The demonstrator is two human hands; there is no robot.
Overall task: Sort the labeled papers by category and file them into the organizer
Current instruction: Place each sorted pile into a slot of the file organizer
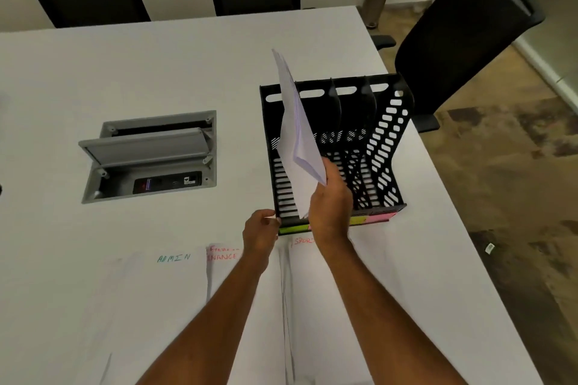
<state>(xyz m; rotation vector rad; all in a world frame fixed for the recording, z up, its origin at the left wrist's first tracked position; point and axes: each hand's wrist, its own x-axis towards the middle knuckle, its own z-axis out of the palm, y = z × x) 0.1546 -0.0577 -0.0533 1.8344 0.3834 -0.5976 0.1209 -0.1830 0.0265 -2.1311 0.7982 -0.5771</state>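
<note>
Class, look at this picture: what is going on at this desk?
A person is filing papers. The right hand holds a stack of white sheets upright over the left end of the black organizer, while the left hand grips its front corner. More papers, one labeled ADMIN, lie on the table.

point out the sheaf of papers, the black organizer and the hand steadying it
sheaf of papers [297, 134]: head view, middle of the raised sheets
black organizer [387, 141]: head view, slotted right wall
left hand [261, 230]: head view, back of hand at the organizer's front corner
</note>
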